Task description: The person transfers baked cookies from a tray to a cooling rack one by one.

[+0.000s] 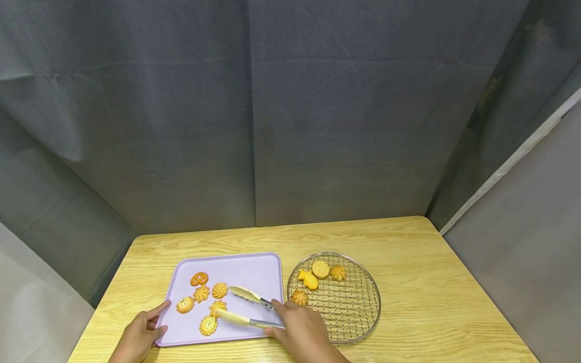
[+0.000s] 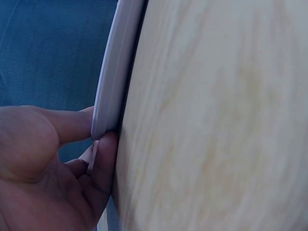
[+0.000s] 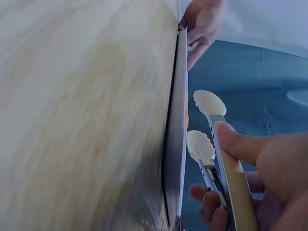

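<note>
A lilac tray lies on the table with several cookies on it: a pretzel, a swirl, and flower-shaped and round ones. My left hand pinches the tray's left rim between thumb and fingers, as the left wrist view shows with the tray edge. In my right hand are metal tongs with cream scalloped tips. The tips are spread apart over the tray, one near the swirl, the other beside a flower cookie. No cookie shows between the tips in the right wrist view.
Right of the tray stands a round wire rack. It carries a fish-shaped cookie, a dotted round cookie and two flower cookies. Grey curtains hang behind and beside the wooden table.
</note>
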A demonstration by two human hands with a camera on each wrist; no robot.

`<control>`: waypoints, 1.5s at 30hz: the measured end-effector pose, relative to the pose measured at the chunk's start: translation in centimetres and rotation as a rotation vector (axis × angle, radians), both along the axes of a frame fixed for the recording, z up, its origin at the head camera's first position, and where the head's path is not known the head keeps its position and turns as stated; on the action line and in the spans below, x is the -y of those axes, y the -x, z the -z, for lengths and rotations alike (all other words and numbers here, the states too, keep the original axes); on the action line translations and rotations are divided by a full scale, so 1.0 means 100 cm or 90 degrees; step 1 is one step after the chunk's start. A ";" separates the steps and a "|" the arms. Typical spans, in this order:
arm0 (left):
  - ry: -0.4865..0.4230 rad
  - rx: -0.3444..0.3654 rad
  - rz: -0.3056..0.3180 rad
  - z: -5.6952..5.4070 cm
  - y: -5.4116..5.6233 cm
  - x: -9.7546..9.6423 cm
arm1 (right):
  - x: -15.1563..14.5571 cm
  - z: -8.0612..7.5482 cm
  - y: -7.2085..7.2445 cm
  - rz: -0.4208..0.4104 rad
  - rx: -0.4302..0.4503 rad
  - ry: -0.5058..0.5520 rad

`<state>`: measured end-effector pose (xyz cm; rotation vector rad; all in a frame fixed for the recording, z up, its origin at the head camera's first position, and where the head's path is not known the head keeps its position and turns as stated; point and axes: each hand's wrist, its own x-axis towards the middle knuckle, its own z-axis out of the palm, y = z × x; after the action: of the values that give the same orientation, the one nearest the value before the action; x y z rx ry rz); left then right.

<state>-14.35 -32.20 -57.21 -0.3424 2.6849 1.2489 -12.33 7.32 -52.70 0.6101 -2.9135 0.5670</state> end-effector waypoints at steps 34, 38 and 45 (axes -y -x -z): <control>0.006 -0.009 0.008 -0.002 0.000 0.000 | 0.033 0.002 0.000 -0.008 -0.042 -0.117; 0.011 -0.013 0.011 -0.002 -0.001 -0.001 | 0.034 0.001 0.001 -0.006 -0.041 -0.122; 0.015 -0.015 0.014 -0.001 -0.001 0.000 | 0.035 0.001 0.005 0.004 -0.055 -0.135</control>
<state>-14.22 -32.18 -57.08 -0.3015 2.7179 1.2230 -12.85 3.79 -52.79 0.6317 -2.9134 0.2261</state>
